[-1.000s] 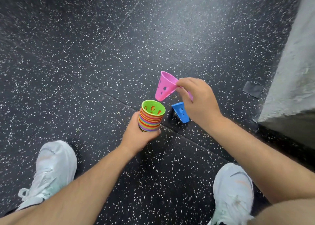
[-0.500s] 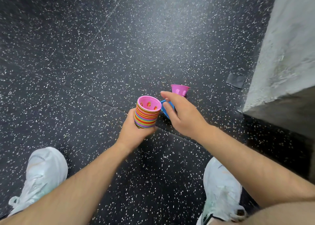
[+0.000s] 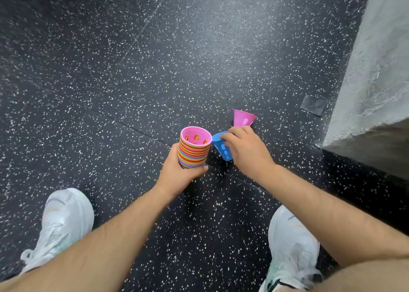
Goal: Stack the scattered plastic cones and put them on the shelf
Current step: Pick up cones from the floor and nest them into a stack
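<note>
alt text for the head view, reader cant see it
Seen from above, a person's left hand grips a stack of nested cones while the right hand holds a blue cone; a pink cone sits just beyond, over speckled black floor.

The person wears white trainers. The left shoe (image 3: 66, 223) has a rounded toe, thin dark stripes across its upper and white laces (image 3: 28, 256) looped near the ankle, with a faint pale-green tint along its lower edge. The right shoe (image 3: 292, 247) matches it, with short dark stripes and a faint orange mark near the toe. The left hand (image 3: 179, 172) and right hand (image 3: 247, 150) are bare, as are the lightly haired forearms (image 3: 124, 229).
</note>
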Available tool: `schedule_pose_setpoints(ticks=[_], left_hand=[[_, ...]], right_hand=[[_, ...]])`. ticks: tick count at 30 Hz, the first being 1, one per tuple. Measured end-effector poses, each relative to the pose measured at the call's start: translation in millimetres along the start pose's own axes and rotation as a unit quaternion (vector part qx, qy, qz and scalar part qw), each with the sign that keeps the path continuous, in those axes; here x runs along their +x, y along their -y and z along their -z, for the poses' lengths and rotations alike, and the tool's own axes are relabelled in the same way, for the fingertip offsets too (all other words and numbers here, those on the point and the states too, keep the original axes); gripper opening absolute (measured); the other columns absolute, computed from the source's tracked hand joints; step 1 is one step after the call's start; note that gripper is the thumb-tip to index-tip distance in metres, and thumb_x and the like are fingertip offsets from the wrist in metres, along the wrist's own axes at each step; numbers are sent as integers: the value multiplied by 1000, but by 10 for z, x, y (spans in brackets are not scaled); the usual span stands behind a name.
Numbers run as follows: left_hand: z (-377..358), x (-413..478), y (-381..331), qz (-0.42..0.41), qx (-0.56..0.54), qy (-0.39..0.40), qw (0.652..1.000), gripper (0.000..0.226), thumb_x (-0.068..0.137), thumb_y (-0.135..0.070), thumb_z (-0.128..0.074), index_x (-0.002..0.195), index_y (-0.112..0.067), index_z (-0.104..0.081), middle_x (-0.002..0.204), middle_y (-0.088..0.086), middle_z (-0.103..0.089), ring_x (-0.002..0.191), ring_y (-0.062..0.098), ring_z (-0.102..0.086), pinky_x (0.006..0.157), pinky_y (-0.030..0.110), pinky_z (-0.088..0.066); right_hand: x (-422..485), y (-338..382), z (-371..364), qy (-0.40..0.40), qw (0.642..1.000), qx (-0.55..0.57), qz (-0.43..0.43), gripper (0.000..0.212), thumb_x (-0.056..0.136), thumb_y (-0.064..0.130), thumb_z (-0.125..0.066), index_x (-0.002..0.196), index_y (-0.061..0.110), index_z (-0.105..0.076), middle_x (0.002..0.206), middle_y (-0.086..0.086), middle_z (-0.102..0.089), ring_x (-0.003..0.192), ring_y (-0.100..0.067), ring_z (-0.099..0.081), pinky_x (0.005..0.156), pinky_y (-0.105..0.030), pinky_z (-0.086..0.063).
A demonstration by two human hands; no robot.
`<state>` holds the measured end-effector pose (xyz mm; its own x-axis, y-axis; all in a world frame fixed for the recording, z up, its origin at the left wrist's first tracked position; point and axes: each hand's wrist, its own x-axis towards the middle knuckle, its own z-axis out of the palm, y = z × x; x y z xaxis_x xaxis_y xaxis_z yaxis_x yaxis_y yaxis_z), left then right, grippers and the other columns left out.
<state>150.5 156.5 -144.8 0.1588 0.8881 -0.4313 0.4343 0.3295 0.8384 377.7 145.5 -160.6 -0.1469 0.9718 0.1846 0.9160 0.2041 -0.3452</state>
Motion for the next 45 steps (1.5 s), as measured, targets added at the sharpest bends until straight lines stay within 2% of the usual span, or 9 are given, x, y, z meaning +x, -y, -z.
schedule_pose_setpoints(ticks=[8,14,20,25,27,31,36,40,45], left_hand=[[-39,11,-17,-4,18,8,1000,62,69,-4,-93,118,-17,-56,98,-10,-70,78,-8,-65,75,9,-48],[-123,23,-104,-6,14,19,1000,68,57,-22,-93,114,-22,-57,97,-5,-73,81,9,-68,83,39,-56],[-276,17,-251,-27,11,23,999,66,53,-28,-89,111,-26,-57,99,-3,-74,86,13,-71,84,41,-58],[-362,24,-239,-22,28,35,999,69,53,-28,-90,113,-23,-56,100,-6,-73,85,5,-69,82,30,-55],[-390,22,-238,-21,36,39,998,68,58,-22,-94,115,-20,-56,100,-6,-73,82,1,-67,80,24,-52],[-438,25,-236,-25,32,37,998,63,67,-4,-93,116,-18,-56,99,-9,-71,78,-8,-64,74,10,-49],[-405,54,-223,-20,22,36,999,65,62,-13,-95,114,-22,-56,99,-8,-72,83,-3,-67,79,16,-51],[-333,56,-186,-10,17,22,1000,66,60,-14,-96,110,-26,-55,98,-8,-72,84,0,-67,82,22,-52],[-216,98,-133,6,22,10,1000,66,62,-14,-97,115,-21,-57,99,-8,-72,84,-1,-67,83,21,-53]], right_hand=[[136,101,571,-173,964,167,-114,16,99,14,-60,108,10,-72,114,-7,-58,106,-28,-55,92,-29,-45],[183,257,782,-218,950,213,-63,16,97,9,-64,109,5,-74,110,-11,-62,101,-19,-60,88,-28,-50],[-38,301,677,-104,960,258,-20,22,94,13,-67,115,7,-71,113,-6,-64,107,-15,-60,97,-29,-48],[-140,146,652,-68,935,315,-145,30,97,22,-59,125,14,-62,117,4,-63,105,-7,-61,95,-33,-50],[-122,11,628,-79,941,280,-171,26,96,18,-58,121,15,-63,116,3,-62,104,-10,-58,94,-33,-48],[-51,-271,546,6,959,201,-201,42,98,18,-56,140,18,-52,145,0,-49,136,-18,-41,118,-34,-30],[165,-442,478,121,966,130,-186,61,101,31,-53,156,30,-28,163,6,-26,147,-23,-24,121,-44,-24],[386,-421,321,153,969,96,-166,58,100,30,-54,154,23,-32,158,2,-36,141,-28,-32,116,-47,-32],[452,-354,229,129,968,105,-186,20,102,21,-49,121,17,-56,121,-2,-57,112,-24,-51,92,-39,-44]])
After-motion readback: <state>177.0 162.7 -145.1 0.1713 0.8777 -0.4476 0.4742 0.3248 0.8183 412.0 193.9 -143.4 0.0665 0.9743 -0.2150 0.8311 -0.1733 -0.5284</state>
